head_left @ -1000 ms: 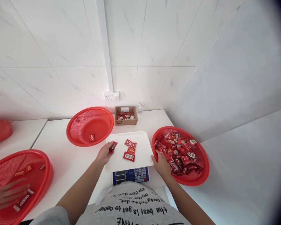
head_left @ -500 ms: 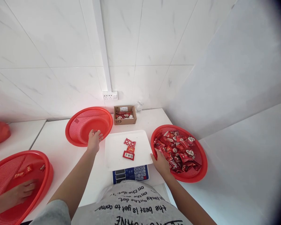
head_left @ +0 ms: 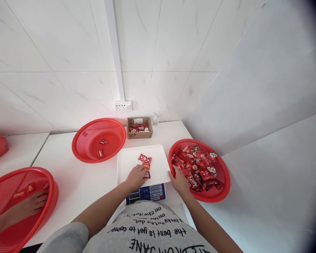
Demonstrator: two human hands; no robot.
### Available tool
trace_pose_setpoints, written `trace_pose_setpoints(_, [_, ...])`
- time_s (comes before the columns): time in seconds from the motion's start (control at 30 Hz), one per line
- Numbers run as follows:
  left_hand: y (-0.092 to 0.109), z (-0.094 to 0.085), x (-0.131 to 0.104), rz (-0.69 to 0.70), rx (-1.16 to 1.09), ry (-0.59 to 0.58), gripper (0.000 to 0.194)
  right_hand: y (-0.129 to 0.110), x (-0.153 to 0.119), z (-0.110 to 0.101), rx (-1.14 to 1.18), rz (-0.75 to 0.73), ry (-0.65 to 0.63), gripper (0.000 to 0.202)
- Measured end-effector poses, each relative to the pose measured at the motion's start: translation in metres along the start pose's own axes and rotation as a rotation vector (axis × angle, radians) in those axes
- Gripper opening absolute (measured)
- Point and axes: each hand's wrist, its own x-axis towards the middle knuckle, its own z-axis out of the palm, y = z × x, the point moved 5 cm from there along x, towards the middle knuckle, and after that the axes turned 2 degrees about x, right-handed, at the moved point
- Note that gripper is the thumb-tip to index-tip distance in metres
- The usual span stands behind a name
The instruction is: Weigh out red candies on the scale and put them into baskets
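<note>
On the white tray point(head_left: 158, 154), which rests on a blue-keyed scale point(head_left: 155, 192), lie three red packets: a dotted one point(head_left: 144, 159), an orange-red one point(head_left: 146, 166) and a dark red one point(head_left: 147, 174). My left hand point(head_left: 137, 176) reaches over the tray's left part, its fingertips at the lower packets; its grip on them is hidden. My right hand point(head_left: 180, 181) has its fingers wrapped on the near left rim of the right red basket point(head_left: 228, 182), which holds several red packets. Two small packets point(head_left: 103, 141) sit in the back left red basket point(head_left: 81, 140).
A cardboard box point(head_left: 139, 135) of packets and a clear plastic cup point(head_left: 155, 118) stand near the wall. Another person's hand point(head_left: 35, 203) is inside the front left red basket point(head_left: 52, 211). A wall socket point(head_left: 123, 105) is behind the box.
My left hand has moved from above the back left basket to the packets on the tray. Two packets now show in that basket. My right hand stays on the right basket's rim.
</note>
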Motion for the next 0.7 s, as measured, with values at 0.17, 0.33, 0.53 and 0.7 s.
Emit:
trace_pose_setpoints(0.17, [-0.018, -0.003, -0.009, -0.190, -0.436, 0.121, 0.016, 0.000, 0.000, 0.000, -0.006, 0.001, 0.003, 0.055])
trace_pose_setpoints(0.33, [-0.044, -0.004, -0.017, -0.453, -0.842, 0.243, 0.028, -0.001, 0.000, 0.000, -0.004, -0.013, -0.002, 0.056])
trace_pose_setpoints(0.53, [-0.092, -0.033, -0.015, -0.647, -1.190, 0.495, 0.038, -0.001, 0.000, -0.001, 0.006, 0.001, -0.011, 0.055])
trace_pose_setpoints(0.7, [-0.137, -0.078, -0.012, -0.675, -1.312, 0.697, 0.034, -0.001, 0.000, 0.000, -0.003, -0.002, -0.006, 0.055])
